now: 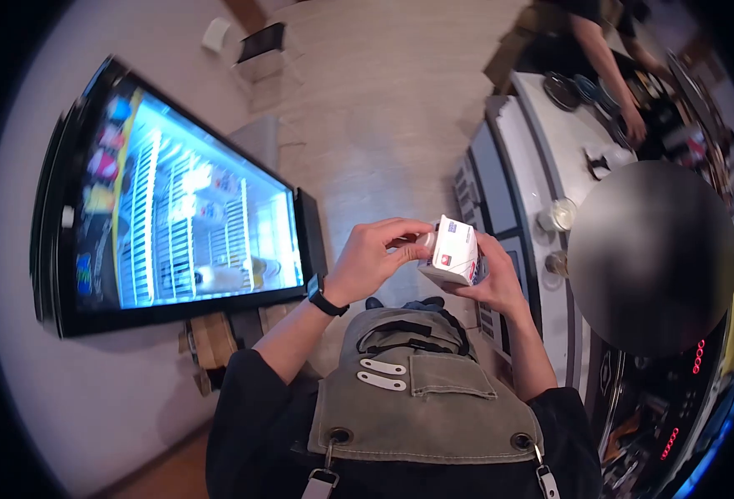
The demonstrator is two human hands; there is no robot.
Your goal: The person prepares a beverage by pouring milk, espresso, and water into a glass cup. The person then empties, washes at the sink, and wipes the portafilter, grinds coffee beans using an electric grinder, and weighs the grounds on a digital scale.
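A white drink carton (454, 254) with red and blue print is held in front of my apron, its slanted top turned up toward me. My right hand (500, 279) wraps around its right and near side. At its left side, my left hand (383, 254) pinches the light-coloured cap (426, 240) between thumb and fingers. Whether the cap is loose or still seated on the carton I cannot tell. A dark watch (325, 297) is on my left wrist.
Left stands a lit glass-door fridge (188, 208) with wire shelves and several bottles. A white counter (562, 137) runs along the right, holding a glass (558, 214) and dishes. Another person's hand (631, 123) reaches over its far end. A blurred round patch hides part of the right.
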